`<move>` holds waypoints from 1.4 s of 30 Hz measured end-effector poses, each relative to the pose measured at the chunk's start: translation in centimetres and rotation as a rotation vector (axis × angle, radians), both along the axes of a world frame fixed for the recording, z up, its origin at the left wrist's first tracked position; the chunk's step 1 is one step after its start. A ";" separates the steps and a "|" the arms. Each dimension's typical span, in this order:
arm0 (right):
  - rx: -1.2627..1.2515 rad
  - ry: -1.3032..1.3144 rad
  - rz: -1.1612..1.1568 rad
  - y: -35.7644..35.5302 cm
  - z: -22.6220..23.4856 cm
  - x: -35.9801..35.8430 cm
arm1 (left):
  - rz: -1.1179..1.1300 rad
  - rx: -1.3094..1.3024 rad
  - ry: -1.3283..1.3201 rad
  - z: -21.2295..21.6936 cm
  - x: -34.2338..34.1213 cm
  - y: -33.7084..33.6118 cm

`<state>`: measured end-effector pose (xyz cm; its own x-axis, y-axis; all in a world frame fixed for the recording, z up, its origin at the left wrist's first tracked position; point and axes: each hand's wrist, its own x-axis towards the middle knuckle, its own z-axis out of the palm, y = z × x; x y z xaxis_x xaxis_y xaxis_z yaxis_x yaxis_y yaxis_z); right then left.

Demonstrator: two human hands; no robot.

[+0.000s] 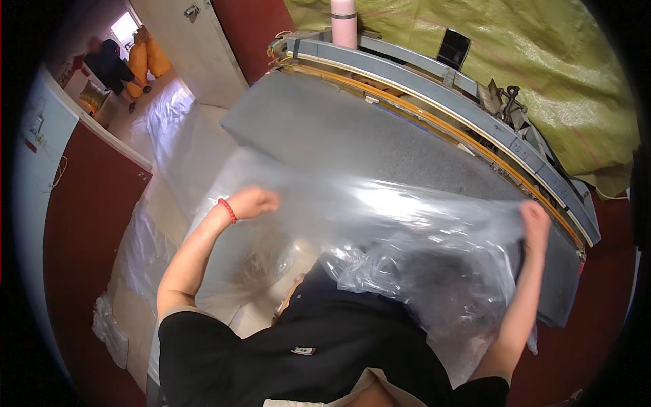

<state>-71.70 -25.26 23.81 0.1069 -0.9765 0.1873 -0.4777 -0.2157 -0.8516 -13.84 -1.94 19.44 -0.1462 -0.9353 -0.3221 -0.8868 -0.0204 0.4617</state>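
A wide sheet of clear plastic film (407, 203) spreads across the front of a grey padded work surface (339, 122) and hangs in crumpled folds towards my body. My left hand (258, 201), with a red bead bracelet (228, 210) at its wrist, is closed at the film's left part; its fingers are curled and a little blurred. Far to the right, my right hand (536, 220) is closed in a fist on the film's other side. Between the two hands the film is drawn out and shiny. Its edge inside each fist is hidden.
Along the far side runs a long grey metal bar (434, 74) with a yellow-orange strip (407, 95). A pink bottle (344, 24) and a dark phone (453, 49) stand behind it. Past an open door (193, 47), another person (112, 64) is near orange sacks (146, 57). More film (169, 129) trails left.
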 end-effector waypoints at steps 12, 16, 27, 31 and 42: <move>-0.181 -0.160 -0.952 10.0 -4.1 -43.7 | 0.395 -0.146 -0.734 -0.1 16.6 -5.1; -0.142 0.107 -0.942 7.3 -6.7 -40.2 | 0.751 -0.952 -0.545 6.2 18.6 -14.5; 0.278 0.882 -1.460 6.7 -4.5 -32.3 | 0.553 -0.592 -0.354 -4.9 15.9 -28.2; 0.344 0.935 -1.473 6.1 -3.5 -31.0 | 0.657 -0.902 -0.354 -3.0 13.1 -28.3; 0.316 0.807 -1.444 5.8 -4.8 -33.4 | -0.654 0.356 0.980 3.7 -44.5 -11.3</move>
